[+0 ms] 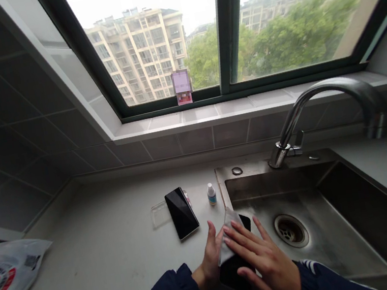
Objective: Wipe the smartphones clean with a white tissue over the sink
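The left hand [210, 264] gripped a black smartphone [232, 276] by its edge, fingers closed around it, just above the counter [120, 238] beside the steel sink [280, 189]. The right hand [264, 257] pressed down with open, spread fingers on a white cloth [228, 239] over the phone. A second phone [182, 213], a clear case [160, 215] and a small bottle [211, 194] sat near the counter's back edge.

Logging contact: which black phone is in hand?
The phone by the sink, under the white cloth; the other phone lies on the counter beside a clear case.
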The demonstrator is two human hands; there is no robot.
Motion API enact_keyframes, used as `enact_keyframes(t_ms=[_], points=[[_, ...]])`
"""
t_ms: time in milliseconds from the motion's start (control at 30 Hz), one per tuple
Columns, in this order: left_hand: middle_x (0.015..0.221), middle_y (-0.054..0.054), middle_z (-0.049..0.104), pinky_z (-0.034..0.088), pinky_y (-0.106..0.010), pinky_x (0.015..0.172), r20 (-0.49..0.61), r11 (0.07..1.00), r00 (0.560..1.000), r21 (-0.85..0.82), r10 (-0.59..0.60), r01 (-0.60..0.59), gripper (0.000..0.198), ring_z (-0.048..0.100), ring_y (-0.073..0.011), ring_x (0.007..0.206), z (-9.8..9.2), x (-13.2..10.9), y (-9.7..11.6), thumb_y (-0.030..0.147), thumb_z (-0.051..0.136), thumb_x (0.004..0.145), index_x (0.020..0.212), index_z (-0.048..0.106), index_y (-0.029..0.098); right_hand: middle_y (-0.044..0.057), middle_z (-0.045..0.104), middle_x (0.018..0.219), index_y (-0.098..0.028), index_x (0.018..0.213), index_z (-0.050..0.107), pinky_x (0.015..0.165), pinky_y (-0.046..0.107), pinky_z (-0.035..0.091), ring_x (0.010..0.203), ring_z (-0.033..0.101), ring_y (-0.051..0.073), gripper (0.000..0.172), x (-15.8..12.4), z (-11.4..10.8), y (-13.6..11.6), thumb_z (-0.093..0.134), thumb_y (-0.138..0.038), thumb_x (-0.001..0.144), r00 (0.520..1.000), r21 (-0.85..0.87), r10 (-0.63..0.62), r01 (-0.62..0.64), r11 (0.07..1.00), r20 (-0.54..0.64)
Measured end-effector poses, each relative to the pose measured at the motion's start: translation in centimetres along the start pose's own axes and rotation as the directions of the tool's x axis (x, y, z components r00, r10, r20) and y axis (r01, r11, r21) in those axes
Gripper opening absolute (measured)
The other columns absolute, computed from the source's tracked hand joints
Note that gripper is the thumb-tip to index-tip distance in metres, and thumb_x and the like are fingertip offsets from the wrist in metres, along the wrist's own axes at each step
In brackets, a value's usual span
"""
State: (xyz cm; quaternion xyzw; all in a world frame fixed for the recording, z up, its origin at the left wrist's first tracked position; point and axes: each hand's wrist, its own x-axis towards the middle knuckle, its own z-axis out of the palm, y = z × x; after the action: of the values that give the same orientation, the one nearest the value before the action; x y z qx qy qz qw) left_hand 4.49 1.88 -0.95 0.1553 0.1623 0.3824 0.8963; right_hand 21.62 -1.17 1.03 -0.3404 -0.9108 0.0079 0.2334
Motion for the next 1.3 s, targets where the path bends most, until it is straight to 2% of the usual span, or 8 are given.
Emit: enact_keyframes(t_ms=[133,300,567,667,767,867,1033,1300], points=[[0.119,-0.015,0.065,0.036,-0.041,0.105,0.073,0.999,0.997,0.039,0.028,-0.03,0.073,0.06,-0.0282,0.114,0.6,-0.2,0.2,0.067,0.034,0.089,0.137,0.05,0.014,0.011,0.03,0.155,-0.016,0.152,0.026,0.118,0.057,-0.005,0.145,0.024,0.029,0.061,-0.3,0.3,1.3,0.047,-0.032,0.097,0.997,-0.069,0.079,-0.079,0.995,-0.002],[0.117,-0.013,0.066,0.041,-0.045,0.097,0.026,0.999,0.998,-0.012,-0.048,0.049,0.071,0.061,-0.0298,0.108,1.3,-0.3,0.7,0.068,0.031,0.089,0.138,0.049,0.019,0.011,0.033,0.154,-0.016,0.151,0.028,0.117,0.06,0.009,0.145,0.024,0.03,0.059,-0.5,0.6,2.2,0.048,-0.027,0.097,0.992,-0.056,0.123,-0.125,0.99,-0.039],[0.078,-0.006,0.063,0.043,-0.033,0.084,-0.026,0.981,0.999,-0.193,0.025,-0.03,0.058,0.06,-0.0156,0.071,0.8,0.2,1.0,0.061,0.04,0.09,0.096,0.067,0.01,0.009,0.058,0.136,-0.019,0.135,0.052,0.117,0.057,0.019,0.137,0.042,0.027,0.042,-0.1,-0.7,1.3,0.05,-0.019,0.093,0.987,0.137,-0.019,0.042,0.99,-0.161],[0.071,-0.004,0.06,0.043,-0.03,0.077,-0.02,0.974,0.999,-0.222,-0.038,0.033,0.06,0.056,-0.0133,0.063,0.7,0.2,1.1,0.063,0.038,0.09,0.099,0.066,0.01,0.01,0.062,0.131,-0.017,0.131,0.055,0.117,0.057,0.019,0.134,0.046,0.028,0.041,-0.2,-1.0,0.6,0.054,-0.023,0.09,0.98,0.205,-0.089,0.126,0.971,-0.18],[0.074,-0.007,0.063,0.044,-0.032,0.074,-0.043,0.985,0.996,-0.159,-0.082,0.074,0.066,0.059,-0.0175,0.067,1.0,0.2,1.2,0.065,0.035,0.089,0.108,0.063,0.009,0.01,0.062,0.131,-0.016,0.13,0.054,0.118,0.057,0.018,0.134,0.045,0.029,0.044,-0.2,-0.9,0.0,0.057,-0.027,0.088,0.978,0.23,-0.14,0.173,0.958,-0.155],[0.076,-0.01,0.064,0.045,-0.033,0.071,-0.083,0.992,0.995,-0.116,-0.061,0.052,0.07,0.06,-0.0191,0.068,1.3,0.2,1.2,0.068,0.033,0.089,0.109,0.063,0.008,0.01,0.062,0.131,-0.016,0.129,0.055,0.119,0.055,0.017,0.135,0.045,0.027,0.042,-0.2,-0.8,-0.1,0.057,-0.026,0.088,0.981,0.232,-0.142,0.17,0.958,-0.132],[0.069,-0.005,0.06,0.041,-0.025,0.061,-0.042,0.979,0.996,-0.194,-0.075,0.066,0.066,0.054,-0.012,0.058,1.4,0.5,1.0,0.067,0.035,0.089,0.099,0.063,0.009,0.01,0.064,0.128,-0.017,0.126,0.058,0.119,0.052,0.018,0.134,0.047,0.025,0.036,0.0,-0.7,0.1,0.055,-0.021,0.09,0.986,0.229,-0.112,0.138,0.964,-0.126],[0.078,-0.007,0.064,0.042,-0.027,0.079,-0.043,0.99,0.999,-0.142,0.013,-0.019,0.061,0.059,-0.0139,0.071,1.7,0.8,0.9,0.063,0.036,0.091,0.096,0.064,0.009,0.008,0.063,0.13,-0.019,0.127,0.058,0.118,0.052,0.024,0.134,0.047,0.024,0.036,-0.1,-0.1,1.1,0.051,-0.017,0.092,0.984,0.215,-0.047,0.085,0.973,-0.174]])
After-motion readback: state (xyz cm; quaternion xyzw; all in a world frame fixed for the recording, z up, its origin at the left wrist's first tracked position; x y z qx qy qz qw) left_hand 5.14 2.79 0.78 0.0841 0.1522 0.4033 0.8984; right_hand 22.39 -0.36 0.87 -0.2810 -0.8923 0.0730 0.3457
